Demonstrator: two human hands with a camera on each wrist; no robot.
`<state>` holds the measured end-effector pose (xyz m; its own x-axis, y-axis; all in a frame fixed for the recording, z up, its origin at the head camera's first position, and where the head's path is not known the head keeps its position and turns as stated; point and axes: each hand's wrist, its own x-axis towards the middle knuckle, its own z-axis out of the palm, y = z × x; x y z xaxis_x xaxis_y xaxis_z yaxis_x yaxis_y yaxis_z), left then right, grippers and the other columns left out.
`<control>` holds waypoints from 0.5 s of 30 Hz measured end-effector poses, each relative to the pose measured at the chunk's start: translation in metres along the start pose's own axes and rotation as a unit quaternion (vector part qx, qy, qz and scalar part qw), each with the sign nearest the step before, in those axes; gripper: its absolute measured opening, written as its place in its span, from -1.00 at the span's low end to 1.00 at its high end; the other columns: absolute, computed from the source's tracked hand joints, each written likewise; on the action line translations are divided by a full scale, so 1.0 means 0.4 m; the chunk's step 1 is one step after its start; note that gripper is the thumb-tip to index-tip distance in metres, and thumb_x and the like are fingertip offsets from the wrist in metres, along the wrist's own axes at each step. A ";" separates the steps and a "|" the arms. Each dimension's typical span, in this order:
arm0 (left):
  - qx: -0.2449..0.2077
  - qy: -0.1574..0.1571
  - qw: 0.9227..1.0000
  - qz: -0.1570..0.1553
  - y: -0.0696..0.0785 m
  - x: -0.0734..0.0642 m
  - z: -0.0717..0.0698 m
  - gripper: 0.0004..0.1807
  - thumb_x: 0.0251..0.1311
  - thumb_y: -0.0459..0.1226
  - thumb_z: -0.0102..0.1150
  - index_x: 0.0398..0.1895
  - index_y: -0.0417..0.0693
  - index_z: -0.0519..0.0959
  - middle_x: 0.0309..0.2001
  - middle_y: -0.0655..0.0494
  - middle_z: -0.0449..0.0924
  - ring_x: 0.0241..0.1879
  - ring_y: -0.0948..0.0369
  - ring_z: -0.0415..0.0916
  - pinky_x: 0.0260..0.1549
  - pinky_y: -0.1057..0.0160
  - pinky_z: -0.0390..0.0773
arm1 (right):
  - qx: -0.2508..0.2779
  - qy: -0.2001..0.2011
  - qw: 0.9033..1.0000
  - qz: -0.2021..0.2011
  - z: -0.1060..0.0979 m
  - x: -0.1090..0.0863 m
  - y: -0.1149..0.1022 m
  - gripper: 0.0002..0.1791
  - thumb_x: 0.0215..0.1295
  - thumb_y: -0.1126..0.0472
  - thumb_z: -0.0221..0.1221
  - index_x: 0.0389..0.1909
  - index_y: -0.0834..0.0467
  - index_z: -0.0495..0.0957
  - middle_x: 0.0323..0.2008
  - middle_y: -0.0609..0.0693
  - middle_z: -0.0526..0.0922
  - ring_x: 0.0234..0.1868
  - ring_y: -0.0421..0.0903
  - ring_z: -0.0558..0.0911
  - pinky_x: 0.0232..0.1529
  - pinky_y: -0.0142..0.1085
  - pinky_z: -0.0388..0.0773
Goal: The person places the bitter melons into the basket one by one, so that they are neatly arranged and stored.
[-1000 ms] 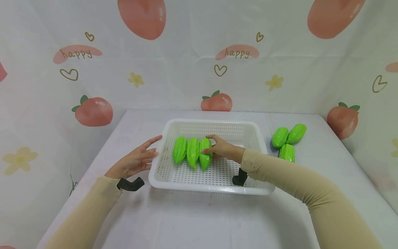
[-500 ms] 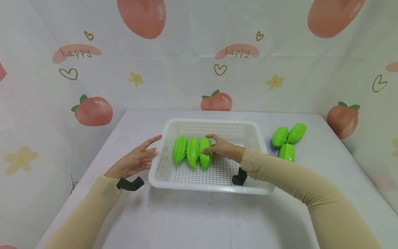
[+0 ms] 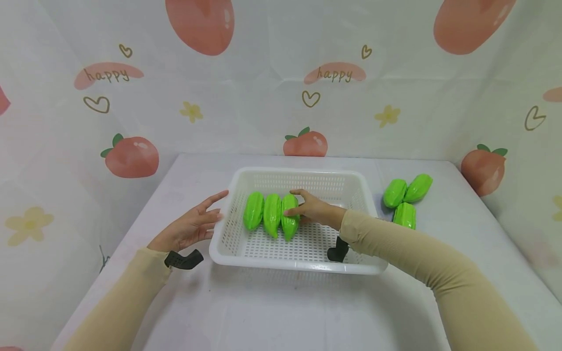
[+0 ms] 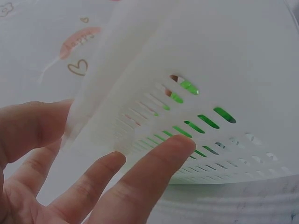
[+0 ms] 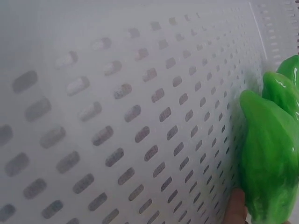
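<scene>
Three glossy green ridged toy vegetables with tapered tips lie side by side at the left of a white slotted plastic basket (image 3: 303, 265). My right hand (image 3: 317, 209) reaches inside and grips the rightmost toy vegetable (image 3: 290, 227), thumb on its near face. In the right wrist view a fingertip (image 5: 236, 205) shows beside this vegetable (image 5: 268, 161). The other two are the middle one (image 3: 272, 214) and the left one (image 3: 253, 210). At the basket's left wall, my left hand (image 3: 190, 227) has loosely extended fingers. The left wrist view shows those fingers (image 4: 154, 172) against the wall and rim.
Right of the basket, three more green toy vegetables lie on the white table (image 3: 272, 312): one left (image 3: 394, 193), one right (image 3: 419, 188), one nearer (image 3: 405, 215). A printed cloth backdrop (image 3: 259, 107) rises behind the table. Dark mounts sit at both wrists.
</scene>
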<state>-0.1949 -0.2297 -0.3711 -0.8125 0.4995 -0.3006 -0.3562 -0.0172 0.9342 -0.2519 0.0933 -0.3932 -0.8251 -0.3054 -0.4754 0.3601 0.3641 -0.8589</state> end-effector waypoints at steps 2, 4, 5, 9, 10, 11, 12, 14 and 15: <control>-0.001 0.000 1.000 0.000 0.000 0.000 -0.001 -0.20 0.39 -0.37 0.01 0.54 0.35 -0.08 0.24 0.11 0.37 0.07 0.12 0.59 0.01 0.07 0.62 | 0.002 0.000 1.000 -0.001 0.001 0.000 0.000 -0.08 0.23 0.28 0.30 0.50 -0.04 -0.02 0.34 0.28 0.30 0.33 0.18 0.39 0.21 -0.02 0.50; 0.000 0.000 1.000 -0.001 0.000 -0.001 -0.002 -0.20 0.39 -0.37 0.02 0.53 0.35 -0.08 0.23 0.11 0.38 0.07 0.12 0.59 0.01 0.07 0.62 | 0.005 -0.002 1.000 -0.001 0.002 -0.001 -0.002 -0.08 0.23 0.28 0.30 0.50 -0.04 -0.03 0.35 0.27 0.27 0.34 0.18 0.38 0.23 -0.01 0.48; -0.001 -0.001 1.000 -0.001 0.000 -0.001 -0.002 -0.21 0.39 -0.37 0.01 0.53 0.35 -0.08 0.23 0.11 0.38 0.07 0.12 0.59 0.01 0.08 0.63 | 0.004 -0.003 1.000 -0.001 0.002 -0.002 -0.002 -0.08 0.23 0.28 0.29 0.50 -0.04 -0.03 0.36 0.27 0.26 0.35 0.18 0.37 0.23 0.00 0.48; 0.003 0.001 1.000 -0.002 0.000 -0.001 -0.003 -0.21 0.39 -0.36 0.02 0.53 0.36 -0.07 0.22 0.12 0.40 0.06 0.12 0.60 0.00 0.09 0.63 | -0.001 -0.013 1.000 0.006 0.000 -0.010 -0.012 -0.09 0.24 0.25 0.29 0.50 -0.05 -0.03 0.40 0.24 0.19 0.37 0.19 0.33 0.25 0.00 0.46; 0.003 0.001 1.000 -0.002 0.000 0.000 -0.003 -0.20 0.39 -0.37 0.02 0.53 0.36 -0.07 0.23 0.12 0.39 0.06 0.12 0.60 0.00 0.09 0.63 | -0.004 -0.017 1.000 0.008 -0.002 -0.014 -0.015 -0.09 0.24 0.25 0.29 0.50 -0.05 -0.03 0.40 0.24 0.18 0.37 0.20 0.33 0.25 -0.01 0.46; 0.004 0.002 1.000 -0.003 0.000 0.000 -0.003 -0.20 0.38 -0.37 0.03 0.53 0.36 -0.07 0.23 0.12 0.39 0.06 0.11 0.60 0.00 0.09 0.63 | -0.004 -0.020 1.000 0.010 -0.005 -0.017 -0.018 -0.09 0.24 0.25 0.29 0.49 -0.05 -0.02 0.41 0.25 0.18 0.37 0.21 0.32 0.26 -0.01 0.45; 0.006 0.003 1.000 -0.003 0.000 0.000 -0.003 -0.20 0.38 -0.36 0.03 0.53 0.36 -0.07 0.23 0.12 0.39 0.06 0.11 0.59 0.00 0.09 0.63 | -0.005 -0.024 1.000 0.012 -0.009 -0.022 -0.023 -0.09 0.24 0.24 0.29 0.49 -0.05 -0.03 0.41 0.25 0.17 0.38 0.21 0.31 0.27 -0.01 0.45; 0.008 0.004 1.000 -0.003 0.001 0.000 -0.002 -0.20 0.38 -0.36 0.04 0.53 0.36 -0.07 0.23 0.11 0.38 0.07 0.11 0.59 0.00 0.08 0.62 | -0.009 -0.030 0.999 0.011 -0.018 -0.030 -0.032 -0.11 0.26 0.24 0.28 0.49 -0.04 -0.02 0.41 0.25 0.17 0.39 0.23 0.29 0.28 0.00 0.43; 0.008 0.004 1.000 -0.003 0.001 0.000 -0.002 -0.20 0.38 -0.36 0.04 0.53 0.36 -0.07 0.24 0.11 0.37 0.07 0.11 0.59 0.01 0.08 0.62 | -0.010 -0.034 0.999 0.009 -0.025 -0.034 -0.036 -0.12 0.26 0.24 0.27 0.49 -0.04 -0.02 0.41 0.26 0.18 0.39 0.24 0.28 0.29 0.00 0.42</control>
<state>-0.1953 -0.2305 -0.3709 -0.8140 0.4924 -0.3082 -0.3537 0.0007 0.9353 -0.2502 0.1009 -0.3725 -0.7869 -0.3574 -0.5030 0.3653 0.3871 -0.8466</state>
